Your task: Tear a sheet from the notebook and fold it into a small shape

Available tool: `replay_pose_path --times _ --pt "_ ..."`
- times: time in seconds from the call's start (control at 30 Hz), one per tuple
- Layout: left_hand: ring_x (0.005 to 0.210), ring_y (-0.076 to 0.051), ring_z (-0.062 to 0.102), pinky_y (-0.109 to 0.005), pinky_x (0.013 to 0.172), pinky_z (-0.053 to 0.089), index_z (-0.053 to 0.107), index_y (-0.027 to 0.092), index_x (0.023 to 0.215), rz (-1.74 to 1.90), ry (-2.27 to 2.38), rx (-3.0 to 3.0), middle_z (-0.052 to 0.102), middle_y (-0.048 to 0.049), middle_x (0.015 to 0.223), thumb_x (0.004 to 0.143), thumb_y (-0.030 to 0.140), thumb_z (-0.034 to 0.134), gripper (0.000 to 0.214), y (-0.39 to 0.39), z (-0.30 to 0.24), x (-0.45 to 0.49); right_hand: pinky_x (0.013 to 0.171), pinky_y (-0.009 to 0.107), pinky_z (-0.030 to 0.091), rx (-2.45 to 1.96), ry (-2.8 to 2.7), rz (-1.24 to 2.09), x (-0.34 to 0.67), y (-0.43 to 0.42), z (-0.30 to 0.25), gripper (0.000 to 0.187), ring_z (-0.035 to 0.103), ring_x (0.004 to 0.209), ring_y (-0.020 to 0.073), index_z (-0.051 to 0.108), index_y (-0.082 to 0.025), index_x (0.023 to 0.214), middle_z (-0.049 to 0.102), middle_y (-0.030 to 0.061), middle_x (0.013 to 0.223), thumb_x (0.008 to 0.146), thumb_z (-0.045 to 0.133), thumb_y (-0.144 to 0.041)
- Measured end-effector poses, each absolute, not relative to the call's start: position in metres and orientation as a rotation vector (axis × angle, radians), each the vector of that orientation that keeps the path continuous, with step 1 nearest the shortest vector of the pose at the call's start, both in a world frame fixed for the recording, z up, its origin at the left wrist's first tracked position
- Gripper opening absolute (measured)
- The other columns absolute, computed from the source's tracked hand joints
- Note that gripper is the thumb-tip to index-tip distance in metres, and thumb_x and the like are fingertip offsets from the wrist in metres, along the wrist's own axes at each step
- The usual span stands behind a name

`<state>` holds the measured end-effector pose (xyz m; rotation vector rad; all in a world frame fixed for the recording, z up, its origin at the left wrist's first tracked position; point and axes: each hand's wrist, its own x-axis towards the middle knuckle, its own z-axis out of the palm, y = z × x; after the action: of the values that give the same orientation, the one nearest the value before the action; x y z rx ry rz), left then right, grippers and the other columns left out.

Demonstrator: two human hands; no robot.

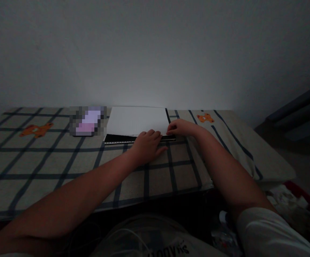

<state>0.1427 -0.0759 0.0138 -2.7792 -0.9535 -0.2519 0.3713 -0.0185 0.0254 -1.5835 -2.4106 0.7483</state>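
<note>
A white sheet of paper (136, 119) lies on a black-edged notebook or pad (118, 139) whose near edge shows a row of small holes. The black strip is visible along the near and right sides. My left hand (147, 145) rests on the sheet's near edge, fingers stretched out and thumb apart. At the sheet's near right corner, my right hand (181, 127) has its fingers curled and pressed together on the paper's edge. Its exact fingertip contact is hard to see in the dim light.
A blurred-out phone (88, 121) with a lit screen lies left of the pad. The table is covered by a checked cloth (85, 162) with orange bear prints. A grey wall (144, 53) stands directly behind. At lower right is a red-rimmed container (296, 192) with white crumpled stuff.
</note>
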Motion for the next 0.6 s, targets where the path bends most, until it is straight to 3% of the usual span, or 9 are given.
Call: replay_pose_path --times 0.43,0.6 --pt "0.112 -0.029 0.051 -0.041 0.084 0.041 0.052 0.019 0.138 -0.258 -0.969 -2.8 0.059 -0.0102 0.129 0.097 0.062 0.032 0.063 -0.073 0.011 0.141 0.064 0.025 0.042 -1.651 -2.378 0.781 0.368 -0.024 0.033 0.016 0.061 0.073 0.0147 0.072 -0.014 0.089 0.072 0.0058 0.083 0.083 0.064 -0.026" --pt "0.112 -0.03 0.05 -0.041 0.085 0.04 0.052 0.018 0.138 -0.255 -0.963 -2.809 0.059 -0.0102 0.13 0.096 0.064 0.031 0.065 -0.072 0.009 0.141 0.066 0.025 0.04 -1.603 -2.512 0.568 0.366 -0.032 0.043 0.017 0.061 0.074 0.0146 0.076 -0.015 0.092 0.073 0.0063 0.085 0.082 0.062 -0.017"
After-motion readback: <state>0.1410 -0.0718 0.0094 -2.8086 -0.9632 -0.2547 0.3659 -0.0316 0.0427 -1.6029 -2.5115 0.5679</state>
